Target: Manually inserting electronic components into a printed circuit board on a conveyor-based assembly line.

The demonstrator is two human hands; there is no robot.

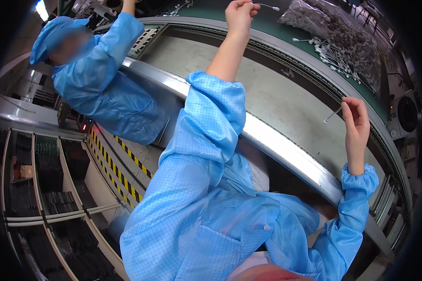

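My left hand point(239, 16) is stretched far out over the green belt point(206, 13) and is closed on one end of a thin white cable point(268, 6). My right hand point(356, 122) is raised at the right above the grey bench top point(262, 89). Its fingertips pinch a short thin wire piece point(332, 115) that hangs down to the left. Both of my forearms are bare below the blue checked coat sleeves. A heap of similar white cables point(344, 54) lies on the belt between the two hands, toward the far side.
A co-worker in a blue coat and cap point(98, 75) stands at the left, one arm reaching up to the belt. Clear bags of parts point(307, 16) lie beside the cable heap. A metal rail point(286, 150) edges the bench. Shelves of dark trays point(47, 196), floor hazard tape point(122, 175) and a fan point(406, 114) surround it.
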